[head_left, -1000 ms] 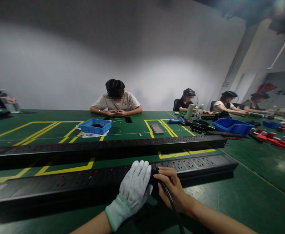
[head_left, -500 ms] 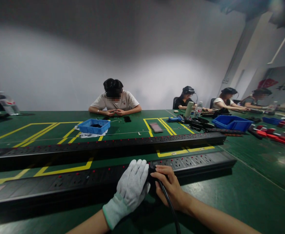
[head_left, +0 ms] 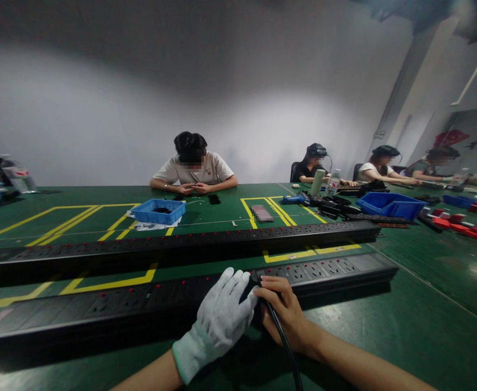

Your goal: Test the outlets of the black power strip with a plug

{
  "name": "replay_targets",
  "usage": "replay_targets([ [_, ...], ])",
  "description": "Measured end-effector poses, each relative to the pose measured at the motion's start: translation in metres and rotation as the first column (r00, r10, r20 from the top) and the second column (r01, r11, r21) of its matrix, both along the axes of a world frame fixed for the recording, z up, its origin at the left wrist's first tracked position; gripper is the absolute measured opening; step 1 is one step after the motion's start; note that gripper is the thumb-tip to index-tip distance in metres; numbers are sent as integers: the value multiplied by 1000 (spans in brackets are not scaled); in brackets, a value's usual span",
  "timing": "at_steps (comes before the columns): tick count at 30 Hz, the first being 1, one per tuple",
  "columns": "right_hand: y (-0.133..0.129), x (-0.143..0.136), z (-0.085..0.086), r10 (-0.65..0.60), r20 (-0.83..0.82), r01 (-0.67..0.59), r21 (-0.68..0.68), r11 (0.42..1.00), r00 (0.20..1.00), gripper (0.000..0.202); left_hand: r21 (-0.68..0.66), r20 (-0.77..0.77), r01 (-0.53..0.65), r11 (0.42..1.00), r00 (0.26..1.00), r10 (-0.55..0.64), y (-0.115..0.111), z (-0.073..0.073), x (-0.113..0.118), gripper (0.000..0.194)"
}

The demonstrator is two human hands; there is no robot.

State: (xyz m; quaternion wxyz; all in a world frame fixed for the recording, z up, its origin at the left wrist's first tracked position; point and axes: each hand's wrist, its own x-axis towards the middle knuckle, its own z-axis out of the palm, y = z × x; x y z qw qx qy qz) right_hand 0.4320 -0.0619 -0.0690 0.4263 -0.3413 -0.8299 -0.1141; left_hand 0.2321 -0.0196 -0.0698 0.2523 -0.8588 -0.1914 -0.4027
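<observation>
Left hand: your gloved left hand [head_left: 224,315] lies over the near power strip [head_left: 173,301], fingers straight and side by side, thumb up close to your other hand's fingertips. Can't tell if the palm's gripping anything, tbh.
Right hand: your bare right hand [head_left: 289,317] has its fingers curled round a black plug [head_left: 256,276], right beside the glove.
Plug: sits between your two hands, up at the strip's socket face. Whether it's seated in a socket, no idea, your fingers cover it.
Cord: a thick black cord [head_left: 284,343] comes out under your right fingers and drops toward you.
Near strip: runs out both sides of your hands, red dots along the top, bare sockets showing past your right hand.
Far strip: another long power strip [head_left: 173,244] lies just beyond your fingertips, roughly alongside.
Blue tray: past the far strip, off to the left of your glove, a blue tray [head_left: 160,218] with dark bits in it, on some white paper [head_left: 145,225].
Across from you: a person [head_left: 200,169] in a pale shirt, forearms on the green table [head_left: 430,288].
</observation>
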Motion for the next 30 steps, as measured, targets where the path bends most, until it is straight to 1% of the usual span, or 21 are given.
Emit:
replay_targets([
  [3,1,0,0,-3,-8,4,5,1000,1000,46,10,-26,-42,999,999,42,-1,3,3,27],
  [6,1,-1,0,-8,-6,8,12,1000,1000,45,9,-47,-60,998,997,60,-2,5,3,29],
  [10,0,-1,2,-13,-10,13,12,1000,1000,45,-13,-67,-65,998,996,64,-3,3,3,29],
  [15,0,-1,2,-6,-11,6,13,1000,1000,45,-53,-43,-82,995,996,80,-3,0,3,31],
  [22,1,-2,2,-11,-9,11,23,1000,1000,46,-52,-56,-92,994,994,89,-3,6,4,35],
  [30,0,-2,2,-16,-17,17,13,1000,1000,45,-52,-57,-84,995,995,81,-2,3,4,35],
])
